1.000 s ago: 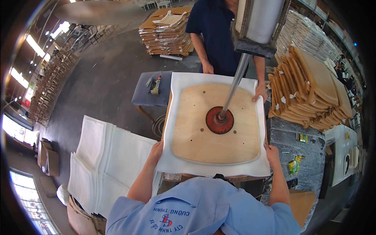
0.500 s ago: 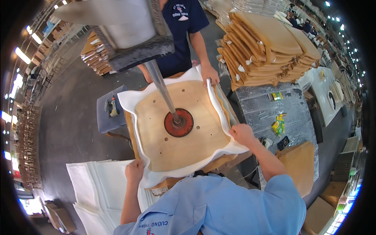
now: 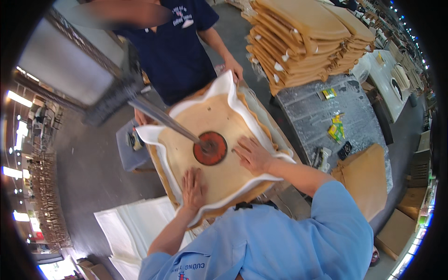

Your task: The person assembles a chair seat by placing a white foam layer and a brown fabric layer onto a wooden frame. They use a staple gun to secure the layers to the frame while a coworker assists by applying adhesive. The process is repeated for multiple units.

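Observation:
A square plywood panel [image 3: 179, 140] lies over white padding [image 3: 231, 93], whose edges turn up around it. Below the padding, tan material [image 3: 263, 126] shows along the rim. A round red disc [image 3: 219, 156] on a metal rod [image 3: 168, 121] presses on the middle of the panel. My left hand [image 3: 192, 189] lies flat on the panel at its near left, fingers stretched out. To the right of the disc, my right hand [image 3: 252, 156] rests on the wood with its fingers spread. Neither hand holds anything.
A co-worker in a dark shirt [image 3: 172, 60] stands across, one hand [image 3: 233, 70] at the far right corner. Tan covers [image 3: 298, 37] are piled on a plastic-wrapped table [image 3: 303, 112] at right. White sheets [image 3: 135, 219] lie at lower left, beyond them a blue-grey padded stool [image 3: 133, 156].
Both my hands have let go of the padding's edges and moved inward onto the panel. The panel appears turned, and the rod leans more to the left in view.

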{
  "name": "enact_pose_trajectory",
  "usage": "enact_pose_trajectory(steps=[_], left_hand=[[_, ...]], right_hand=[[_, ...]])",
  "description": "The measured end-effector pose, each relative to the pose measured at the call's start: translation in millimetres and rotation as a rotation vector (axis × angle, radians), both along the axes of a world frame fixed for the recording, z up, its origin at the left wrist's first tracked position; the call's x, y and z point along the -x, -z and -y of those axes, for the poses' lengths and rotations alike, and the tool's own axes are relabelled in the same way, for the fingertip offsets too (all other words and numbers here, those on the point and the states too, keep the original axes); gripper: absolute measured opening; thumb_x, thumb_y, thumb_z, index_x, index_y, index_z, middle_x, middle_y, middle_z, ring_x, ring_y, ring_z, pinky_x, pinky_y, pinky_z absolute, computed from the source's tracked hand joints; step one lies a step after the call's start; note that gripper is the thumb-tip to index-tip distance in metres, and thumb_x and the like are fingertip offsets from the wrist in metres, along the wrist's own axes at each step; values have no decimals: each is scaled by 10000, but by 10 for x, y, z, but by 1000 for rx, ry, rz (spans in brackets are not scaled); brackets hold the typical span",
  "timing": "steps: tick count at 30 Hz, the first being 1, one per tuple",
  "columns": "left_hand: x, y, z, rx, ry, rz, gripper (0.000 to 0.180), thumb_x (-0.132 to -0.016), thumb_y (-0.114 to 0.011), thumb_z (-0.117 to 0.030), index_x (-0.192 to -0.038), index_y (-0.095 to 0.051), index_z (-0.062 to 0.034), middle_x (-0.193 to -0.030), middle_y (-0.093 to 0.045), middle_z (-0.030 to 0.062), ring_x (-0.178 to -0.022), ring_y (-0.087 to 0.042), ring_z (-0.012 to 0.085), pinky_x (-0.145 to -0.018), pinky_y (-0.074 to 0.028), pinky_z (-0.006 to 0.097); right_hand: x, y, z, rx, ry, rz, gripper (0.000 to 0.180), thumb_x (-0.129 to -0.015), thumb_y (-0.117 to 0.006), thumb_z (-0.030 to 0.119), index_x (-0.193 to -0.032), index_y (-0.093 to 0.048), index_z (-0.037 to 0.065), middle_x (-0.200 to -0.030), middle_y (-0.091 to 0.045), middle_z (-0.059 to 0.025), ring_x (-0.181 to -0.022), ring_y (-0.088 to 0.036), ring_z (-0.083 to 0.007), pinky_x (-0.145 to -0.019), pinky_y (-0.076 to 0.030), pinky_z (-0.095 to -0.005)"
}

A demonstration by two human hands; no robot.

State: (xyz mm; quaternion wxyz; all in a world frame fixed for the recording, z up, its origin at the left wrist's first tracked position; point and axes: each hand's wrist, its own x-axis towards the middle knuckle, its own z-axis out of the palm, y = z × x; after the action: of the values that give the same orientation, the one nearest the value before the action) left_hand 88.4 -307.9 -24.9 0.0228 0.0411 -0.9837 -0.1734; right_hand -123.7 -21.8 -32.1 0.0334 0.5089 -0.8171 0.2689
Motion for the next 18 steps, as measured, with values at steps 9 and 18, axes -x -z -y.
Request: enact_pose_trajectory(steps=[9,18], left_hand=[[-115,8,-35,1,0,-5,730,-957,-675,-325,-1625,-450,-134,-1707,-325,228,-1582,-280,459,-1281,-208,629],[-8,133,-28,-54,11,-116,633,-971,-646,-267,-1565,-513,-90,-1675,-394,219,-1574,-311,442,-1293,-224,585]], right_hand=[[-164,19,-31,-106,34,66,666,-920,-713,406,-1478,-551,78,-1550,-468,-227,-1521,-372,-427,-1234,-301,-602],[-166,16,-84,-27,78,28,553,-935,-697,332,-1417,-616,72,-1530,-504,-200,-1476,-443,-391,-1192,-366,-539]])
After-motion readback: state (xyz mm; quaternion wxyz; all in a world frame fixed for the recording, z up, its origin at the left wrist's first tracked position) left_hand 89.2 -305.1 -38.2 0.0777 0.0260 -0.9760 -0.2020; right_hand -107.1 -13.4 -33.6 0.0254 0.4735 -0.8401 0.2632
